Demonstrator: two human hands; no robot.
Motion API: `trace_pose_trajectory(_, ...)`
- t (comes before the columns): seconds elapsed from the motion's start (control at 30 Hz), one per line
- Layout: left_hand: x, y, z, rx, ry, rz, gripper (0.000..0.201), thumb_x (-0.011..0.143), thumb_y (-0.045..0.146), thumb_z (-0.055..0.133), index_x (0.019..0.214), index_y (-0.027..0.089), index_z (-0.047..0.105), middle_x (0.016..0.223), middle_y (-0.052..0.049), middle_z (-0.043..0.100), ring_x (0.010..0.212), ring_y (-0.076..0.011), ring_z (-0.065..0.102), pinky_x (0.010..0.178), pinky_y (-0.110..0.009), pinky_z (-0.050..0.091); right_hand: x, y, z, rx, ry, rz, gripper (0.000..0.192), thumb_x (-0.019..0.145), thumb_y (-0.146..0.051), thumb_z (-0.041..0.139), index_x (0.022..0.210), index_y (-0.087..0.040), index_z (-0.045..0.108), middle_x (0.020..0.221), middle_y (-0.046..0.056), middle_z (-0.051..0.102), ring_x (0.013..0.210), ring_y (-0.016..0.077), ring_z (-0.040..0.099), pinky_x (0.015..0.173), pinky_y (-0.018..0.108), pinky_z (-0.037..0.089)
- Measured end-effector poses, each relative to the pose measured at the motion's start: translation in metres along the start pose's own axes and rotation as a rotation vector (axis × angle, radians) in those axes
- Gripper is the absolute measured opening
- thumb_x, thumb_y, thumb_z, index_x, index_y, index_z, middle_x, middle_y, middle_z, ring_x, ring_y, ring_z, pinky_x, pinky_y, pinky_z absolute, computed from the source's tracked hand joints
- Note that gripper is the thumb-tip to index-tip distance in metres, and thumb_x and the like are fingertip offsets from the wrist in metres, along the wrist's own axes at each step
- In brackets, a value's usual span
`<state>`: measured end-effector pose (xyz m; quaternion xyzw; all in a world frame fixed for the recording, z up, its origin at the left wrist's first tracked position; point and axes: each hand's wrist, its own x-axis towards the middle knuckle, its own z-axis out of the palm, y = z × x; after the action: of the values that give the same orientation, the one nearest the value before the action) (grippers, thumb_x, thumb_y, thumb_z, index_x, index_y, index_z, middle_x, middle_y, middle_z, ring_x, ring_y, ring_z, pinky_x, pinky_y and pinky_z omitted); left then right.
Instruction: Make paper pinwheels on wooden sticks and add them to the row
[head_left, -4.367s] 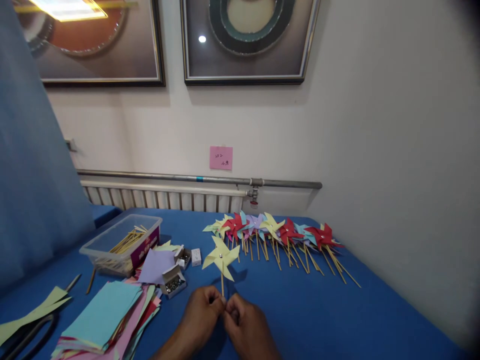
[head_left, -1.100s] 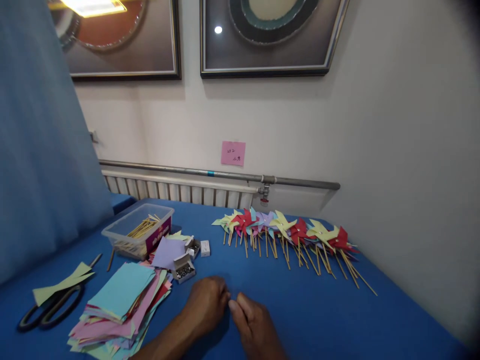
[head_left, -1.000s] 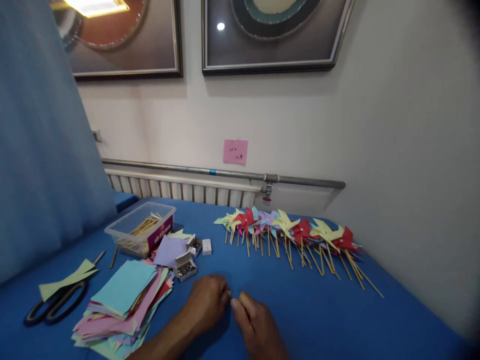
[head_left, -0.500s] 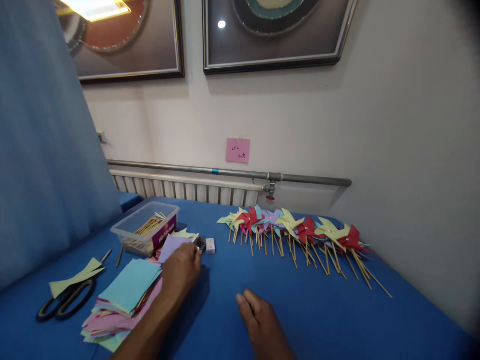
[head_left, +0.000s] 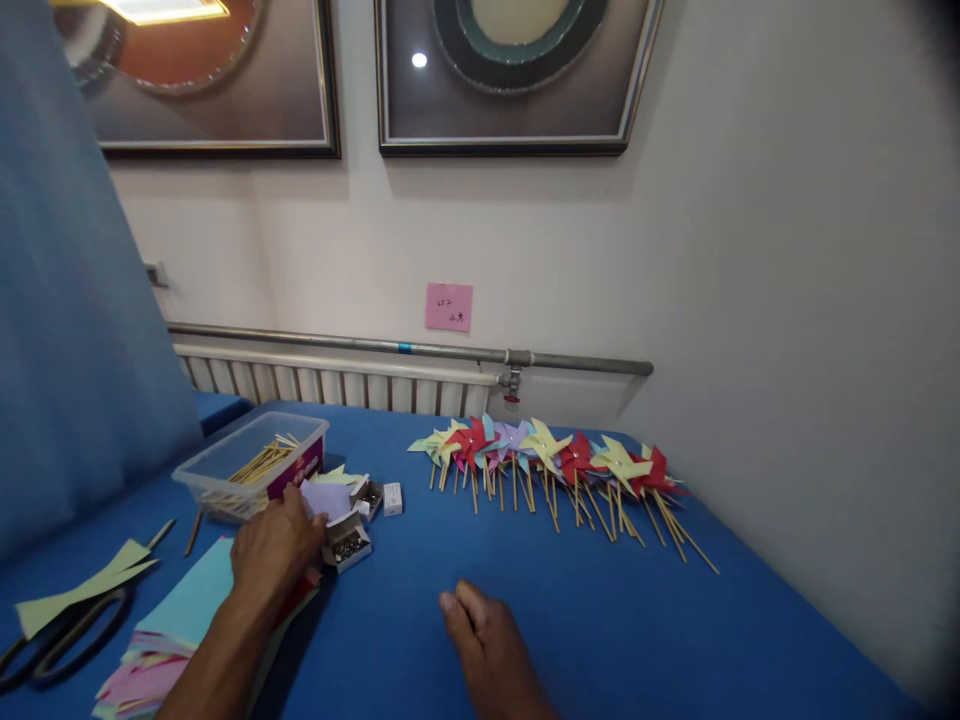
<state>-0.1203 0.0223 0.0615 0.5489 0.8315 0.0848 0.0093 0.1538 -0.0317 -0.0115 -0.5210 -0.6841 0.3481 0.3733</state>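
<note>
Hands: left hand on paper stack; three pin boxes.

The bench wears a blue cover. At its 12 o'clock lies a row of paper pinwheels on wooden sticks, reaching toward 2 o'clock. At 10 o'clock stands a clear plastic tub of sticks, with small open boxes of pins and a white box just beside it. At 8 o'clock sits a stack of coloured paper; at 9 o'clock, black scissors under yellow-green strips.
</note>
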Motion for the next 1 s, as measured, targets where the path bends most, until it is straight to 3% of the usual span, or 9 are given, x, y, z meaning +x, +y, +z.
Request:
trace_pose_trajectory(0.2,0.000,-0.002,-0.001,-0.061,0.117,-0.002,0.044,0.099,0.035,0.049,0.130,0.006,0.063,0.121,-0.027,0.076,0.114,-0.0462,0.071,0.088,-0.049,0.051,0.000,-0.002,-0.001,0.027,-0.006,-0.002,0.049,0.102,-0.056,0.047,0.066,-0.026,0.032,0.058,-0.009,0.029,0.056,0.0128,0.030,0.056,0.029,0.021)
trace_pose_trajectory(0.3,0.001,-0.002,0.000,-0.138,0.153,-0.038,0.045,0.098,0.032,0.049,0.136,0.010,0.063,0.123,-0.025,0.076,0.112,-0.0459,0.072,0.084,-0.048,0.052,-0.001,-0.002,-0.001,0.028,-0.003,0.000,0.049,0.101,-0.055,0.048,0.066,-0.026,0.032,0.058,-0.008,0.030,0.057,0.0131,0.031,0.056,0.030,0.021)
trace_pose_trajectory(0.57,0.009,-0.006,0.008,-0.331,0.194,-0.018,0.045,0.093,0.022,0.054,0.135,0.013,0.070,0.118,-0.021,0.080,0.110,-0.0371,0.075,0.089,-0.041,0.054,0.001,0.004,-0.001,0.032,-0.015,-0.029,0.046,0.101,-0.057,0.042,0.067,-0.026,0.032,0.060,-0.008,0.031,0.057,0.0136,0.031,0.057,0.030,0.023)
trace_pose_trajectory(0.63,0.008,-0.007,0.006,-0.349,0.283,-0.029,0.043,0.093,0.022,0.053,0.131,0.014,0.071,0.118,-0.020,0.080,0.108,-0.0374,0.075,0.090,-0.043,0.054,0.001,0.003,-0.001,0.038,-0.022,-0.021,0.046,0.101,-0.055,0.043,0.067,-0.026,0.032,0.060,-0.008,0.030,0.057,0.0136,0.030,0.056,0.030,0.023)
trace_pose_trajectory(0.77,0.001,-0.006,-0.001,-0.443,0.659,-0.001,0.037,0.094,0.026,0.049,0.120,0.014,0.074,0.118,-0.018,0.079,0.112,-0.0350,0.073,0.098,-0.045,0.053,0.001,0.000,-0.001,0.059,0.008,-0.020,0.046,0.100,-0.053,0.046,0.066,-0.027,0.030,0.059,-0.008,0.028,0.057,0.0133,0.028,0.055,0.029,0.022)
trace_pose_trajectory(0.83,-0.002,-0.001,-0.001,-0.581,0.764,0.035,0.036,0.093,0.031,0.051,0.114,0.015,0.075,0.116,-0.016,0.079,0.112,-0.0324,0.072,0.101,-0.043,0.052,0.000,-0.001,-0.001,0.077,0.029,-0.032,0.045,0.101,-0.051,0.048,0.067,-0.026,0.032,0.059,-0.008,0.030,0.056,0.0132,0.030,0.054,0.028,0.024)
trace_pose_trajectory(0.9,-0.007,0.010,0.004,-0.798,0.687,0.016,0.035,0.088,0.040,0.059,0.109,0.017,0.076,0.108,-0.012,0.080,0.100,-0.0297,0.074,0.094,-0.040,0.055,0.000,-0.001,-0.001,0.067,0.070,-0.059,0.039,0.100,-0.046,0.050,0.068,-0.026,0.040,0.060,-0.007,0.039,0.057,0.0137,0.039,0.054,0.026,0.029)
trace_pose_trajectory(1.0,-0.019,0.035,0.017,-1.215,0.268,0.064,0.043,0.077,0.053,0.073,0.100,0.018,0.076,0.086,-0.006,0.079,0.075,-0.0235,0.072,0.070,-0.032,0.054,0.000,0.000,-0.003,0.007,0.183,-0.135,0.017,0.096,-0.035,0.057,0.082,-0.025,0.058,0.077,-0.001,0.063,0.072,0.0178,0.061,0.067,0.026,0.046)
